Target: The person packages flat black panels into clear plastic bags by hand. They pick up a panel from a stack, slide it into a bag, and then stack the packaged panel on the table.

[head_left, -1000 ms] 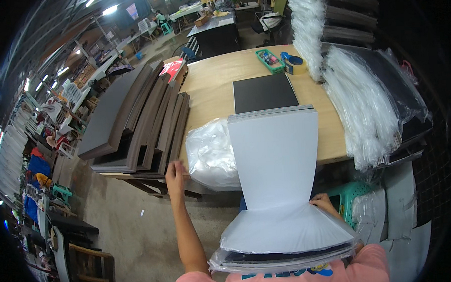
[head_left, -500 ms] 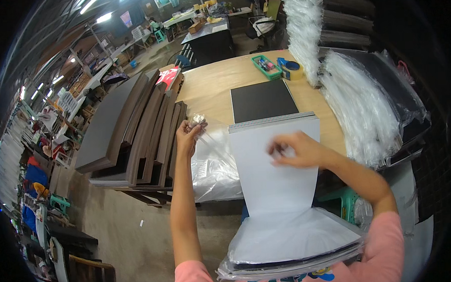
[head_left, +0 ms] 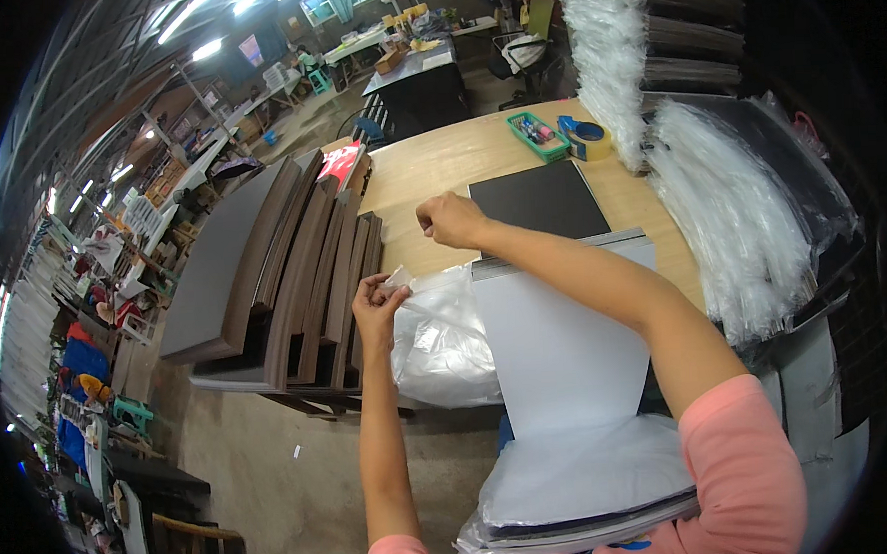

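Observation:
My left hand [head_left: 379, 307] pinches the upper corner of a clear plastic bag [head_left: 446, 340], which lies at the table's near edge with more bags under it. My right hand [head_left: 449, 220] is closed above the tabletop, farther off than the bags. Its fingertips are turned away, and whatever they hold, if anything, is hidden. A stack of white-faced boards [head_left: 563, 341] leans from the table edge down to my lap, partly crossed by my right forearm. Plastic-wrapped boards [head_left: 587, 477] rest on my lap. Beyond the stack, a black board [head_left: 541, 203] lies flat on the table.
Thick brown-edged panels [head_left: 297, 272] are stacked at the left. On the wooden table [head_left: 430, 160] are a green basket [head_left: 538, 137] of small items and tape rolls [head_left: 587, 138]. Piles of clear plastic sleeves [head_left: 730, 218] stand at the right.
My right hand has swung left and away from above the white board to over the tabletop. My left hand sits lower, and the crumpled plastic in it is now a flatter corner.

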The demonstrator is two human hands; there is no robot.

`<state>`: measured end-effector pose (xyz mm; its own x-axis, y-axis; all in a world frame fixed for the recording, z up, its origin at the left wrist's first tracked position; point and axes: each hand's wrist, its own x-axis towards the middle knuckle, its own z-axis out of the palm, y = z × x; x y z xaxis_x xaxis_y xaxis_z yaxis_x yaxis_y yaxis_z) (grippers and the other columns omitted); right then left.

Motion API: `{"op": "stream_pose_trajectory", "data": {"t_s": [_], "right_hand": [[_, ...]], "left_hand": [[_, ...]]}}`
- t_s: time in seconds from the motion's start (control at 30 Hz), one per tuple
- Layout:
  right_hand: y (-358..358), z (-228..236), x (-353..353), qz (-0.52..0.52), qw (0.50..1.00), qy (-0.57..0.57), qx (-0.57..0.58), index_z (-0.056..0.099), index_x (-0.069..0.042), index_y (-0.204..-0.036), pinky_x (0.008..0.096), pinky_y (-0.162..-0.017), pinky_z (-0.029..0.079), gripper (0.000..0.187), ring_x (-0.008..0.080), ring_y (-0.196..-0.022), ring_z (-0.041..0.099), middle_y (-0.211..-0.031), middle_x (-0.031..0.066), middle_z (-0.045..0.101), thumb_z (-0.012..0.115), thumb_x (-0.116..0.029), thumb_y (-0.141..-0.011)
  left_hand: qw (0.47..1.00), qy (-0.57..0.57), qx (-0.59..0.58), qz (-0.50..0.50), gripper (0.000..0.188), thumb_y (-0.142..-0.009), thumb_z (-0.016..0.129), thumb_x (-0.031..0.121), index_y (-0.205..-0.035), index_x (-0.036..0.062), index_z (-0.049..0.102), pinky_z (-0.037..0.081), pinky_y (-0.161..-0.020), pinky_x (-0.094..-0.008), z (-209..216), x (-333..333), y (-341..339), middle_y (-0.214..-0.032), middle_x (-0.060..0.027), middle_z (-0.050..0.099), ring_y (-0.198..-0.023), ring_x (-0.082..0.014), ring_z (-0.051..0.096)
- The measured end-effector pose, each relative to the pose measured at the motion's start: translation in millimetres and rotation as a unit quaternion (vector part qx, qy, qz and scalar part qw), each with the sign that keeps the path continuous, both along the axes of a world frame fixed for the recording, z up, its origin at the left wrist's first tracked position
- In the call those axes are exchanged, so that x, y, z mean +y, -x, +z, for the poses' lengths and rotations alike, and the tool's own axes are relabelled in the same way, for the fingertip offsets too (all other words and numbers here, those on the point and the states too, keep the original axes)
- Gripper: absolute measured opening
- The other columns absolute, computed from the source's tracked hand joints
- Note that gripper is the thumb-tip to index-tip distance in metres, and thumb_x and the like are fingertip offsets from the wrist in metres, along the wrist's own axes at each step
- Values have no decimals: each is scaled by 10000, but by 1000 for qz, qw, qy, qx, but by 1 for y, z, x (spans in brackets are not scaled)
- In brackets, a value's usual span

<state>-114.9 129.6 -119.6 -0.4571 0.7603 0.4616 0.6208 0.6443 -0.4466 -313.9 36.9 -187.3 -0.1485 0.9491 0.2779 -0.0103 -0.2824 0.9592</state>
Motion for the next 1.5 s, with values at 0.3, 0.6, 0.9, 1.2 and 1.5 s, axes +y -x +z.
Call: {"op": "stream_pose_trajectory", "data": {"t_s": [0.3, 0.6, 0.9, 1.2, 1.5], "right_hand": [[16, -2, -10, 53, 996, 54, -54, 700, -61, -785, 397, -716, 526, 179, 324, -798, 660, -800, 146, 679, 747, -156, -641], [11, 2, -15, 86, 995, -30, -37, 640, -39, -766, 405, -684, 500, 99, 326, -772, 643, -763, 143, 658, 615, -8, -676], [29, 15, -104, 561, 585, 569, -138, 600, 60, -1033, 312, -787, 475, 342, 206, -817, 629, -966, 119, 653, 536, -258, -924], [-174, 51, -192, 613, 513, 571, 187, 636, 90, -839, 326, -599, 544, 318, 246, -717, 661, -826, 156, 653, 651, -226, -872], [-214, -16, -281, 586, 620, 383, 353, 708, -15, -782, 285, -634, 403, 295, 234, -670, 558, -842, 136, 625, 702, -310, -783]], "left_hand": [[999, -30, -33, -3, 397, -750, 719, -43, -1112, -37, 556, 506, -667, -220, 3, 9, -10, -792, -65, 650, -717, -105, 623], [992, 29, -89, -90, 406, -841, 688, 167, -1162, -40, 550, 482, -713, -231, -7, 15, -11, -865, -47, 625, -767, -101, 588], [732, 147, 276, -605, 343, -902, 606, 309, -1026, -9, 642, 451, -806, -314, 59, -86, 52, -936, -57, 630, -908, -137, 545], [789, -10, 228, -570, 356, -800, 659, 257, -963, -56, 613, 464, -806, -373, -21, -170, 11, -977, -121, 630, -890, -230, 564], [874, -17, -205, -440, 230, -752, 643, 131, -891, -44, 590, 447, -656, -313, 29, -168, -42, -752, -77, 563, -719, -193, 536]]}}
